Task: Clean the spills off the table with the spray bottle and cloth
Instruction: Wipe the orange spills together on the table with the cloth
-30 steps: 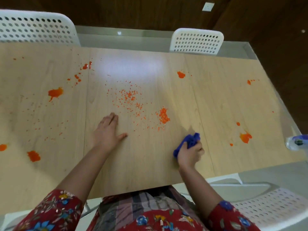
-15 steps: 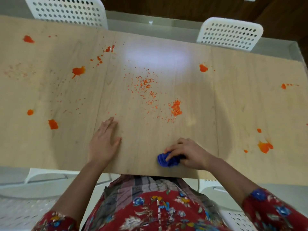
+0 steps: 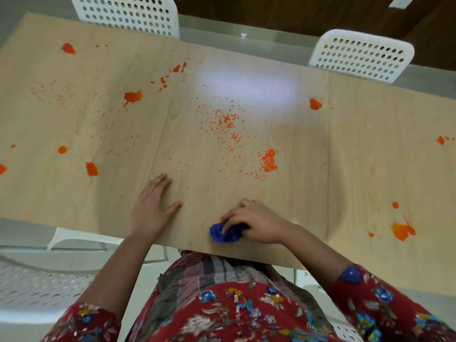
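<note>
The fingers (image 3: pixel 230 216) of the right hand (image 3: pixel 257 222) are curling onto a crumpled dark-blue cloth (image 3: pixel 223 235), pinning it to the pale wooden table (image 3: pixel 357 169); just left of the cloth the left hand (image 3: pixel 150 208) is lying flat, fingers straight and together, thumb apart; beyond the cloth orange granules (image 3: pixel 269 160) and orange blotches (image 3: pixel 132 97) are dotting the wood; 2 white perforated chairs (image 3: pixel 362 55) are standing farther beyond.

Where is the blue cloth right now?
In the head view, the blue cloth is bunched under the right hand at the near edge of the table, a little right of the flat left hand.
</note>
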